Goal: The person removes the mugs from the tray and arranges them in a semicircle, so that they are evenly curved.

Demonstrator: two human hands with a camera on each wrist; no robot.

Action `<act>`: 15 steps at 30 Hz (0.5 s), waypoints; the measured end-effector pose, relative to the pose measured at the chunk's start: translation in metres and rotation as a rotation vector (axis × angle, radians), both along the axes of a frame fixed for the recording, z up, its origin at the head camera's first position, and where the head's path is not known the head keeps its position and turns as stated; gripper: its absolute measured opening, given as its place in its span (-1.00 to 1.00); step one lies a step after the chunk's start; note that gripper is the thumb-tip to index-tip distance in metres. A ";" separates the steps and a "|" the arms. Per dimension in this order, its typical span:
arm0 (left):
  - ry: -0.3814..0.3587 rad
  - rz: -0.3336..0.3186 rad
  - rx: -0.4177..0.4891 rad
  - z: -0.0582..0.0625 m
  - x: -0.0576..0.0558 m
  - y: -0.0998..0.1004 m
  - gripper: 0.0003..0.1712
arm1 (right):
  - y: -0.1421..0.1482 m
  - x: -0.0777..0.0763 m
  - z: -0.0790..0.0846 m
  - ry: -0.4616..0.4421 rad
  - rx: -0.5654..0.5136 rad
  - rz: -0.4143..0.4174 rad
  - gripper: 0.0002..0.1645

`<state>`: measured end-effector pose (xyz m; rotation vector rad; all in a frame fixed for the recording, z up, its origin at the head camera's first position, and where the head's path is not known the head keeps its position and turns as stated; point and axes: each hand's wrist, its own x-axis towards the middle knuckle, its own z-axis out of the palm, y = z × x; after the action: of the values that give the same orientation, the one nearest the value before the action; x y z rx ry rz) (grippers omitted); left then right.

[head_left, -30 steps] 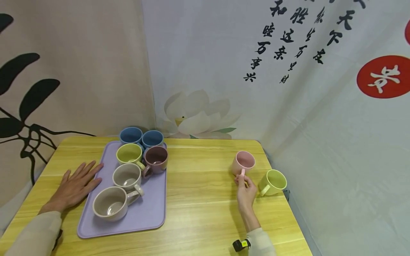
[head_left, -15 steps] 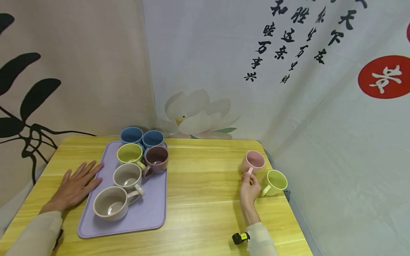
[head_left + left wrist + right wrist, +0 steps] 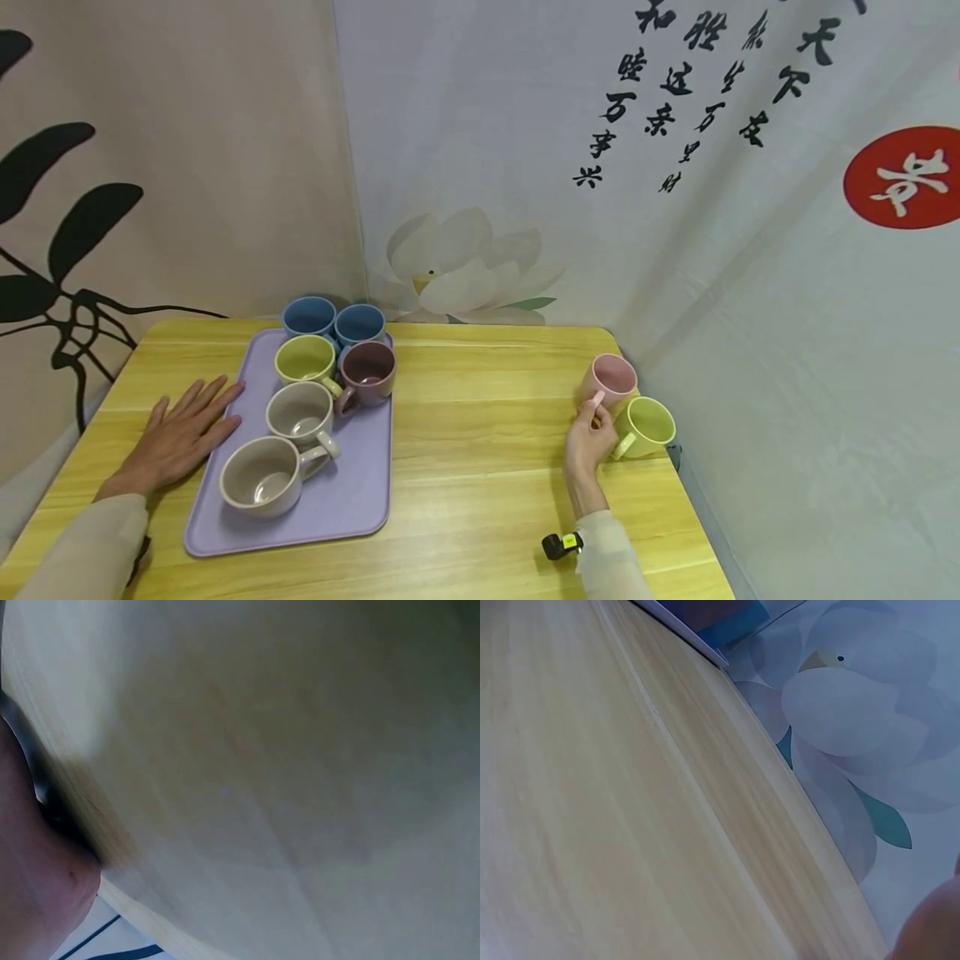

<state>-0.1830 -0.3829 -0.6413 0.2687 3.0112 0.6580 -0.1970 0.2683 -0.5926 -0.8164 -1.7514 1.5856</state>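
Observation:
My right hand [image 3: 589, 440] pinches the handle of a pink mug [image 3: 612, 377] near the table's right edge. Just in front of that mug, a yellow-green mug [image 3: 648, 427] stands upright, its handle towards the hand. On the left, my left hand [image 3: 180, 437] lies flat with fingers spread, fingertips at the left rim of a lilac tray [image 3: 345, 508]. The left wrist view shows only part of that hand [image 3: 45, 900] over blurred wood. In the right wrist view a bit of the right hand [image 3: 934, 926] shows at the lower right corner; the mugs are out of that view.
The tray bears two blue mugs [image 3: 309, 317] at the back, a yellow-green mug [image 3: 303, 360], a plum mug [image 3: 367, 372] and two greyish-beige mugs [image 3: 262, 477]. The wooden table [image 3: 472, 467] backs onto a printed curtain [image 3: 465, 167] with a lotus and writing.
My right hand has shifted the pink mug to the right, from left of the yellow-green mug to close behind it. The left hand and the tray stay where they were.

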 end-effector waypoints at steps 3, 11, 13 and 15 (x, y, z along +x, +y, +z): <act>0.004 0.001 0.005 -0.001 0.000 0.000 -0.15 | -0.001 -0.001 0.000 -0.007 0.016 -0.035 -0.62; -0.003 0.004 -0.005 0.000 0.001 0.000 -0.15 | -0.002 -0.005 -0.002 -0.013 0.038 -0.097 -0.46; -0.007 0.005 -0.004 0.001 0.001 0.001 -0.15 | -0.002 -0.005 -0.002 -0.019 0.033 -0.106 -0.48; -0.011 0.006 -0.002 0.002 0.002 0.001 -0.15 | -0.002 -0.006 -0.002 -0.023 0.029 -0.114 -0.53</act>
<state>-0.1814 -0.3819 -0.6391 0.2552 3.0031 0.6548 -0.2033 0.2664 -0.5949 -0.9071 -1.7088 1.4787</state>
